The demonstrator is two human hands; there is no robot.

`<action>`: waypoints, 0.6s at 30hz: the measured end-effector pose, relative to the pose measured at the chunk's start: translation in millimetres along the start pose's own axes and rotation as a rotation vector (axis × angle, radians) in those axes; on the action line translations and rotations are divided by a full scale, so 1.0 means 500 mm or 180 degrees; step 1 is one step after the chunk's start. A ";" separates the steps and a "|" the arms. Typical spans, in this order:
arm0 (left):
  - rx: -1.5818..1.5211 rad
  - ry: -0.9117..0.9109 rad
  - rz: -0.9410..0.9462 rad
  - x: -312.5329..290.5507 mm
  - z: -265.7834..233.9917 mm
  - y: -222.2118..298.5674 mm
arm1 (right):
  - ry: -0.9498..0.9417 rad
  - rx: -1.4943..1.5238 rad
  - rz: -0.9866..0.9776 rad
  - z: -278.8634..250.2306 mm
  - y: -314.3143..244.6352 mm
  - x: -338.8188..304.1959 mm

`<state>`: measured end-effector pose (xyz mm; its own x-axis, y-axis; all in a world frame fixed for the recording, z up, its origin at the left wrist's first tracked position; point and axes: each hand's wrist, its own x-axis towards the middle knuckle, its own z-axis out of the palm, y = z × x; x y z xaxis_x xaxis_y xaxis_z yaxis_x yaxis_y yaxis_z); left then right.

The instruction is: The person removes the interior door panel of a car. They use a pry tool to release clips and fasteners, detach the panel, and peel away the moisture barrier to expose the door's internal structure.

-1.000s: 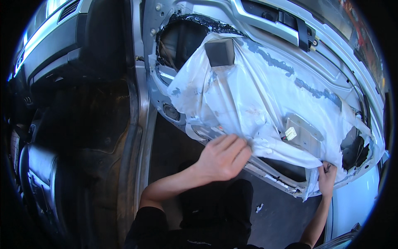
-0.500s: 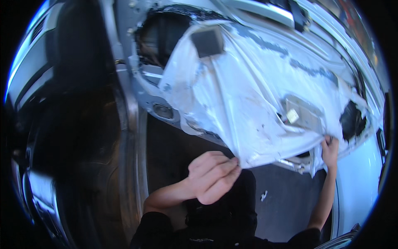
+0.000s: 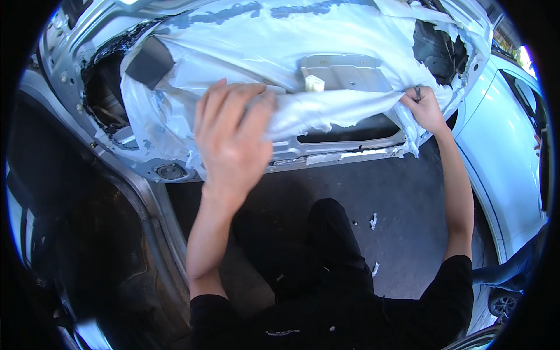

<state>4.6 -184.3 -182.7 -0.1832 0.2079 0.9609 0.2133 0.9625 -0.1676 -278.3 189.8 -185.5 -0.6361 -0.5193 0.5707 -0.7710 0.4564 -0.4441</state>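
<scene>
A torn white plastic sheet (image 3: 245,32) covers the inner side of a stripped car door (image 3: 280,166). My left hand (image 3: 233,137), smeared by motion, is at the sheet's loose lower part with its fingers curled over the plastic; its thumb is hidden. My right hand (image 3: 424,108), a ring on one finger, pinches the sheet near the right end of the door. Between the hands the sheet is drawn up in a fold, baring a long dark opening (image 3: 353,129) in the door frame. A grey metal bracket (image 3: 344,70) with a pale connector (image 3: 315,83) shows above the fold.
A dark square pad (image 3: 150,62) sits at the sheet's upper left. Ragged holes lie at both ends of the door. The car's sill (image 3: 166,233) runs down the left. White scraps (image 3: 373,221) lie on the dark floor. A light-blue car panel (image 3: 496,151) and a person's leg (image 3: 507,269) are at the right.
My left hand has gone up and left, raising the sheet's lower edge and uncovering the door's lower frame. My right hand still pinches the sheet. The view has shifted.
</scene>
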 end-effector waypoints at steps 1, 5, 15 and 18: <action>-0.0122 -0.0098 -0.0146 0.011 0.008 -0.012 | -0.0029 0.0055 0.0074 -0.001 0.001 -0.001; -0.0521 0.0374 -0.0391 0.059 0.058 -0.015 | -0.0050 -0.0236 -0.0137 -0.008 0.008 -0.001; 0.0080 0.0630 0.0191 0.052 0.011 0.035 | 0.0124 -0.0410 -0.0485 0.002 0.040 -0.002; 0.0505 0.0337 -0.0232 -0.007 -0.009 0.080 | 0.0071 -0.0452 -0.0366 -0.002 0.050 0.000</action>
<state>18.3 -147.4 -191.8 -0.0889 0.1253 0.9881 0.0477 0.9915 -0.1214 -297.6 201.8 -195.8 -0.5419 -0.5585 0.6280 -0.8258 0.4930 -0.2740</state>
